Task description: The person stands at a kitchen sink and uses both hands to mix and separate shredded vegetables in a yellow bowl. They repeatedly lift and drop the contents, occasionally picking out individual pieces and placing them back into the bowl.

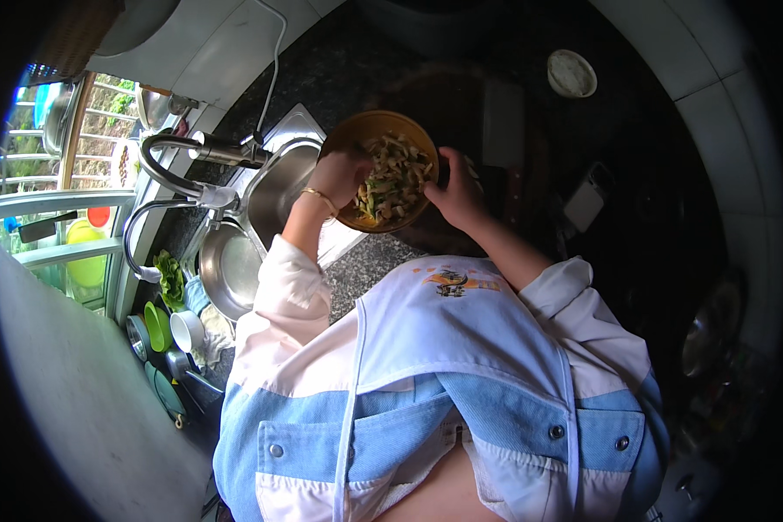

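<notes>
A brown bowl (378,119) is in front of me, holding chopped pale and green food pieces (395,173), perhaps vegetables. My right hand (460,189) grips the bowl's right rim, thumb on the inner side. Over the left rim, my left hand (342,175) reaches into the bowl, its fingers against the food. Those fingertips are partly hidden, so I cannot tell whether they pinch any pieces. Just right of the bowl lies a cleaver (504,124), its riveted handle towards me, on what looks like a dark round chopping board (424,88).
A two-basin steel sink (277,189) with a curved faucet (163,147) is at left. Below it stand a white cup (187,331), a green bowl (158,326) and leafy greens (169,279). A small white bowl (571,74) and a phone (585,199) lie on the dark right side.
</notes>
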`<state>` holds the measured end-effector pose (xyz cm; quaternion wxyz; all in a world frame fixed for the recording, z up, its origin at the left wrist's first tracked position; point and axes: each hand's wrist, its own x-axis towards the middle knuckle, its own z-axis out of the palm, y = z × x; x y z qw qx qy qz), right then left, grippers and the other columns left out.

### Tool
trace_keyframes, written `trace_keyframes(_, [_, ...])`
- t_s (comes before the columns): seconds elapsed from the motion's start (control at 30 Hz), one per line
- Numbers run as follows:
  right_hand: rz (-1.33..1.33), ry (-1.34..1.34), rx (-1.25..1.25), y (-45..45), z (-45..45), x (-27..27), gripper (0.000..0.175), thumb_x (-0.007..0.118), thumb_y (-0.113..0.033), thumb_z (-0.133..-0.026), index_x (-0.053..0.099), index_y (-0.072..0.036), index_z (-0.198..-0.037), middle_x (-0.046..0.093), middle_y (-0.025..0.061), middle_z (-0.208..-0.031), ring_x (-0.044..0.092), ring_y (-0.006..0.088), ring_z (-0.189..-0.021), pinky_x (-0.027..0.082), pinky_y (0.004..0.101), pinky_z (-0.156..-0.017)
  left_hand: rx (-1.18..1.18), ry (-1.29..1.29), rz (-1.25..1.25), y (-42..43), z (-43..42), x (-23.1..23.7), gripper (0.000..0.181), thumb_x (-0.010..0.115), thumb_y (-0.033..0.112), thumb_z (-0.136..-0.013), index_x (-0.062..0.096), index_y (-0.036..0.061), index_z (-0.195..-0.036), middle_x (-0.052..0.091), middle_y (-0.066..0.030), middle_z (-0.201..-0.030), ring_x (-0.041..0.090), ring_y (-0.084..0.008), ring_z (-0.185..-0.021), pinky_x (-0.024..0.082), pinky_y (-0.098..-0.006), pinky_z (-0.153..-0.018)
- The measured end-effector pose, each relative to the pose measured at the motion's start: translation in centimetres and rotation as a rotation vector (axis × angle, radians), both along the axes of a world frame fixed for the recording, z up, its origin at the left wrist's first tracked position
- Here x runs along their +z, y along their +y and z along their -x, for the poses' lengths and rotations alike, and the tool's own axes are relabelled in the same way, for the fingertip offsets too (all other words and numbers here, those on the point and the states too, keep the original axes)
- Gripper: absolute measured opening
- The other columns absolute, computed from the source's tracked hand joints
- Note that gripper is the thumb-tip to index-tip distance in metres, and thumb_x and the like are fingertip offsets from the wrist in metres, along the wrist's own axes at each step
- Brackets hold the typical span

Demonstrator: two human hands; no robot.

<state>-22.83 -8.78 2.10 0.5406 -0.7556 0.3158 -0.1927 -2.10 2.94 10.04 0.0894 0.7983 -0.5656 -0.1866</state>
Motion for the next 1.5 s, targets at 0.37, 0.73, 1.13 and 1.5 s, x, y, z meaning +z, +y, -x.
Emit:
trace_keyframes(0.37, [0.060,-0.033,0.002,0.0,0.1,0.4,0.065,0.070,-0.021,-0.077,0.038,-0.005,-0.132,0.049,0.0186,-0.128,0.052,0.0341,-0.116,0.045,0.0405,-0.093,-0.037,-0.201,-0.191,-6.1,0.1,-3.5,0.029,0.059,0.016,-0.081,0.069,0.0219,-0.107,0.068,-0.0111,-0.106,0.065,-0.0315,-0.093,0.052,-0.0398,-0.082])
trace_keyframes(0.73, [0.113,-0.041,-0.021,-0.1,-0.1,-1.1,0.066,0.071,-0.018,-0.078,0.037,-0.005,-0.133,0.054,0.0132,-0.117,0.055,0.0185,-0.075,0.048,0.0330,-0.070,0.128,0.136,0.351,0.4,2.4,0.9,0.010,0.064,0.011,-0.078,0.068,0.0082,-0.086,0.061,-0.0113,-0.084,0.062,-0.0312,-0.078,0.049,-0.0385,-0.069])
trace_keyframes(1.13, [-0.024,0.023,0.020,-0.3,0.3,-0.1,0.066,0.069,-0.024,-0.079,0.037,-0.006,-0.133,0.048,0.0174,-0.131,0.053,0.0333,-0.117,0.046,0.0403,-0.093,0.169,-0.065,-0.129,1.8,3.6,-0.4,0.014,0.065,0.014,-0.078,0.073,0.0144,-0.089,0.065,-0.0132,-0.089,0.063,-0.0317,-0.080,0.051,-0.0404,-0.070])
trace_keyframes(1.5, [-0.016,-0.005,0.042,-0.5,0.1,-0.4,0.065,0.069,-0.021,-0.079,0.037,-0.005,-0.133,0.048,0.0190,-0.130,0.051,0.0341,-0.119,0.045,0.0412,-0.095,0.218,-0.215,-0.089,-3.8,4.0,-2.7,0.020,0.060,0.023,-0.082,0.071,0.0125,-0.095,0.069,-0.0135,-0.096,0.066,-0.0327,-0.088,0.054,-0.0432,-0.076])
